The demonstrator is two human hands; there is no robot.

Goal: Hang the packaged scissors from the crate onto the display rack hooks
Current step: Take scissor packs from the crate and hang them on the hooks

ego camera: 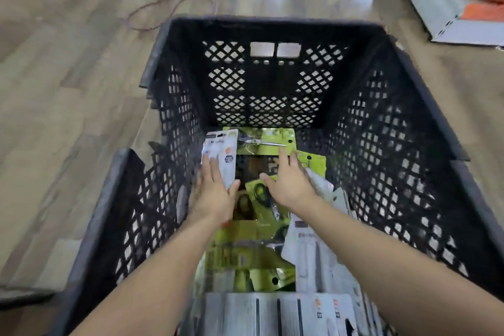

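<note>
Both hands reached into the crate, nothing gripped.

The left hand (214,191) is seen flat, fingers straight and close together, laid against a white-carded pack (221,157) at the far left of the black lattice crate (381,123). The right hand (290,180) is spread wide, fingers straight, over green-carded packaged scissors (263,142). More green and white packs are piled on the crate floor nearer the person. The crate is set on wood-look flooring (68,63).
</note>
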